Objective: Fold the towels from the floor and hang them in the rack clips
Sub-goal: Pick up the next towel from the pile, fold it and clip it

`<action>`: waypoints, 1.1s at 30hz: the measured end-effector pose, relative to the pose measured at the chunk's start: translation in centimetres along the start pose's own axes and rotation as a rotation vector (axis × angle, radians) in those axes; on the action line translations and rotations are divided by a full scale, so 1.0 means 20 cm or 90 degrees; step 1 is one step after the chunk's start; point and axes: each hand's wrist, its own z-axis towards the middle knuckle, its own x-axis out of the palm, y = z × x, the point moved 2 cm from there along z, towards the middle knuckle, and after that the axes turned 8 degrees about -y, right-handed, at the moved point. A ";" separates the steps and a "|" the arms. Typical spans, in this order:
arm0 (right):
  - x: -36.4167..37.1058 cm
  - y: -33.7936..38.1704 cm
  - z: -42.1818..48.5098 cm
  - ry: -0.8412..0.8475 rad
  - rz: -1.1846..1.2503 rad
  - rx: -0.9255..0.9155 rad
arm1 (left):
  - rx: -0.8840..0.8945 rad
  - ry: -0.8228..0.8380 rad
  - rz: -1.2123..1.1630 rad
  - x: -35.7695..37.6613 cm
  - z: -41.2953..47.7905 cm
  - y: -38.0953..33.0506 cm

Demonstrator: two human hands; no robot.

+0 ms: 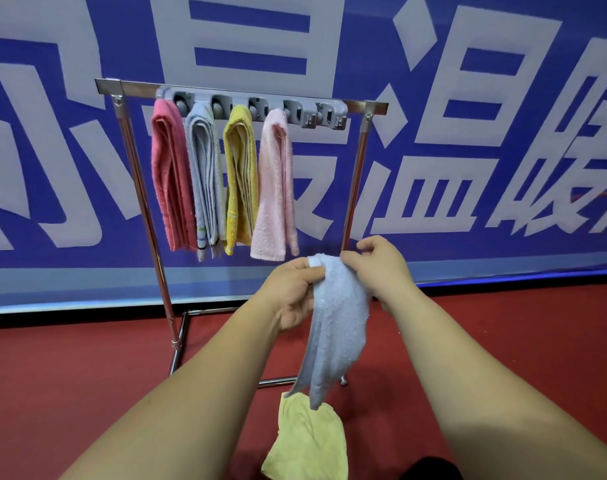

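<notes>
step: folding light blue towel [336, 323] | pinched at top edge by left grip [291, 292] and right grip [378, 265], hanging low before rack [139, 188] | advice: align corners, fold narrow, then push into free clip [333, 116] | waiting on floor [70, 368]: yellow towel [309, 441]

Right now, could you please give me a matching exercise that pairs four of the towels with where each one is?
1. coral towel
2. mustard towel
3. light blue towel
4. pale yellow towel

a. on the floor
b. hanging third from left on the rack
c. held by left hand and right hand
d. hanging leftmost on the rack

Pairs: 1-d, 2-b, 3-c, 4-a.
</notes>
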 end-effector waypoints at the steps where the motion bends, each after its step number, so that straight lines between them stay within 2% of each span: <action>1: 0.00 0.01 -0.01 -0.007 -0.049 -0.050 | 0.007 -0.024 -0.008 0.01 0.01 0.00; 5: 0.08 0.03 -0.09 0.095 -0.120 -0.166 | 0.033 -0.110 -0.051 0.02 0.06 0.01; 10: 0.12 0.02 -0.12 0.085 -0.199 -0.255 | 0.042 -0.132 -0.068 0.03 0.05 0.02; 18: 0.12 0.06 -0.11 0.013 -0.210 -0.275 | 0.139 -0.054 0.019 0.06 -0.05 -0.04; 21: 0.10 0.07 -0.10 -0.001 -0.230 -0.261 | 0.182 -0.079 0.049 0.07 -0.07 -0.06; 25: 0.05 0.08 -0.05 -0.035 -0.162 -0.235 | 0.241 -0.140 0.139 0.07 -0.06 -0.09; 33: -0.02 0.05 0.05 0.033 -0.170 -0.206 | 0.251 -0.108 0.170 0.06 -0.07 -0.09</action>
